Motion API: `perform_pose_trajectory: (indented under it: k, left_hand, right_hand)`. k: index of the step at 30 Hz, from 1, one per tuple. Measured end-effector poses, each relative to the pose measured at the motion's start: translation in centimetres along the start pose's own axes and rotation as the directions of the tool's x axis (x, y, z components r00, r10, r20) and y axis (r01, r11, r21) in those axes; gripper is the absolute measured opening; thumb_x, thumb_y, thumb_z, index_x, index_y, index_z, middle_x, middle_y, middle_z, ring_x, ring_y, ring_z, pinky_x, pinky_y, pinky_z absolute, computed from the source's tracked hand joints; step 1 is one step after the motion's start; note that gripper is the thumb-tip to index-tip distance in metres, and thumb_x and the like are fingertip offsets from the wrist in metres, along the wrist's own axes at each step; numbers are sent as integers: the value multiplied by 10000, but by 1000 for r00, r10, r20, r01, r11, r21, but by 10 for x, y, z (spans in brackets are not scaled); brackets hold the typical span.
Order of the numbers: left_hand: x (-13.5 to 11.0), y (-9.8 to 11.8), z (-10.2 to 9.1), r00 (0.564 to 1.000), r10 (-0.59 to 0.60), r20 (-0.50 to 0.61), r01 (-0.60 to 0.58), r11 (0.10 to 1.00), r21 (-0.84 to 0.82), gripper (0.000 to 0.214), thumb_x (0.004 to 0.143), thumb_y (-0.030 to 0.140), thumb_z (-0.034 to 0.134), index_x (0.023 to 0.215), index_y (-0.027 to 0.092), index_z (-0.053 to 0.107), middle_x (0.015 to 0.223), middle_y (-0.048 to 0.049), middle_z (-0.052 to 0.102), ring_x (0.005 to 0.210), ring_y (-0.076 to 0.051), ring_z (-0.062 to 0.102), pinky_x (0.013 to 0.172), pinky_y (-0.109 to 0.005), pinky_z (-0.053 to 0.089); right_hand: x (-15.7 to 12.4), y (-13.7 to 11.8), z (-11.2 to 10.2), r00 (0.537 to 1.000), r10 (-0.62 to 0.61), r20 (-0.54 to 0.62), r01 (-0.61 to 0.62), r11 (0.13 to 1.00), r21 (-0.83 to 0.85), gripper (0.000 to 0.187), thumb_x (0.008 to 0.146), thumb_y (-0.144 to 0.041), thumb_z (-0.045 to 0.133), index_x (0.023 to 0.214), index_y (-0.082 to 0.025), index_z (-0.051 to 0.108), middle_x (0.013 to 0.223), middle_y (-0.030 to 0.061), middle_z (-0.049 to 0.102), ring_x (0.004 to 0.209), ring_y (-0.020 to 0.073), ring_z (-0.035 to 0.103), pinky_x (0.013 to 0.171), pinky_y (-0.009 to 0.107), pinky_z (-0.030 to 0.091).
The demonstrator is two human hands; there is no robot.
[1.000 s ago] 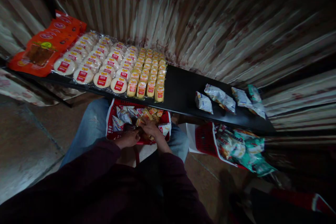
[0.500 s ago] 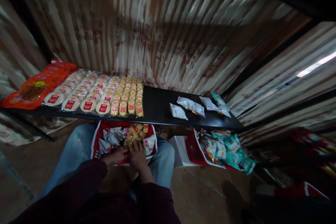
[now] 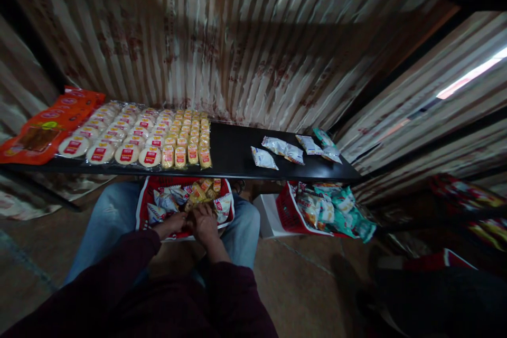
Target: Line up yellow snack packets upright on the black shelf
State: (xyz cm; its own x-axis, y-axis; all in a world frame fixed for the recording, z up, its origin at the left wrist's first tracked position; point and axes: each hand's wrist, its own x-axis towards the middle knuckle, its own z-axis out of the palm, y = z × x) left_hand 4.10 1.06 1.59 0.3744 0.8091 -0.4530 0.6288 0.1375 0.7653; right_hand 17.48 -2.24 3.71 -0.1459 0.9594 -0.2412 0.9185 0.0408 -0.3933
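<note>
A red basket (image 3: pixel 143 198) with a white rim rests on my lap, below the front edge of the black shelf (image 3: pixel 233 156). Inside are white-and-blue snack packets (image 3: pixel 166 199) on its left, small yellow packaged snacks (image 3: pixel 197 194) in the middle and a white packet (image 3: pixel 222 207) on the right. Both hands are in the front of the basket, close together. My left hand (image 3: pixel 174 224) has its fingers closed; what they hold is hidden. My right hand (image 3: pixel 204 224) curls over the yellow snacks, its fingertips among them.
Rows of round white packaged cakes (image 3: pixel 127 152) and yellow snacks (image 3: pixel 193 153) line the shelf beside an orange bag (image 3: pixel 43 129). Several loose packets (image 3: pixel 264 158) lie farther right. Another red basket (image 3: pixel 285 208), full of packets, stands beside a white box (image 3: pixel 269 216).
The camera view has shifted slightly. Both hands stay in the basket; my right hand's fingers have drawn in more over the yellow snacks.
</note>
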Motion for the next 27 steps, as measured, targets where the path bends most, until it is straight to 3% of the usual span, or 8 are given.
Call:
perform_pose_trajectory:
  k: [4,9,12,14,16,22,24,27]
  left_hand:
    - [-1,-3,-6,994,-93,57,98,990,-102,248,791,161,431,926,167,638,784,-29,681,770,-134,645,669,-215,496]
    - [12,-6,-15,996,-84,16,81,987,138,230,812,169,459,936,156,652,801,-50,698,743,-150,651,676,-239,492]
    - [28,-2,-27,995,-57,-82,73,974,215,308,829,124,409,1034,149,638,961,-87,702,874,-165,654,810,-268,475]
    - [40,0,-36,971,37,-238,57,924,378,359,835,105,385,1094,151,629,1083,-103,683,1014,-176,628,926,-281,434]
    - [52,-1,-44,954,126,-271,38,848,528,404,814,70,383,1131,121,629,1185,-128,650,1139,-190,574,1010,-288,381]
    - [83,-7,-54,994,110,0,-79,713,697,564,798,124,485,1362,107,476,1481,-158,401,1371,-246,367,1125,-376,254]
    - [87,-7,-57,992,110,65,-124,701,702,564,799,153,509,1362,132,475,1474,-159,411,1360,-245,389,1125,-389,248]
    - [85,-6,-62,986,124,108,-164,695,700,494,793,173,531,1286,187,549,1357,-138,554,1232,-235,531,1070,-376,325]
  right_hand:
    - [5,-2,0,998,-39,51,41,998,-39,429,838,-382,603,1261,-314,587,1510,22,383,1408,304,267,1093,472,290]
    - [15,-5,-3,998,48,51,-44,995,-88,311,921,-248,452,1126,-244,686,1409,52,509,1364,280,339,1064,430,326]
    - [19,-4,0,998,56,34,-53,995,-88,320,919,-215,434,1097,-221,699,1386,73,525,1349,276,350,1059,425,324]
    - [20,-2,3,998,65,23,-63,995,-74,313,908,-218,452,1101,-226,698,1389,73,520,1346,273,347,1059,420,320]
    - [21,0,6,998,68,15,-67,996,-61,307,902,-226,464,1101,-235,698,1376,68,531,1338,271,351,1055,413,322]
    - [24,0,7,996,93,18,-92,995,-31,363,931,-269,425,1225,-218,631,1361,75,546,1305,288,376,1041,427,326]
    - [25,-1,6,996,88,31,-87,996,-22,372,933,-285,426,1247,-217,615,1362,79,545,1298,294,379,1033,435,327]
    - [25,0,5,996,82,39,-81,997,-16,357,925,-279,443,1229,-237,624,1364,69,543,1292,289,379,1021,437,331]
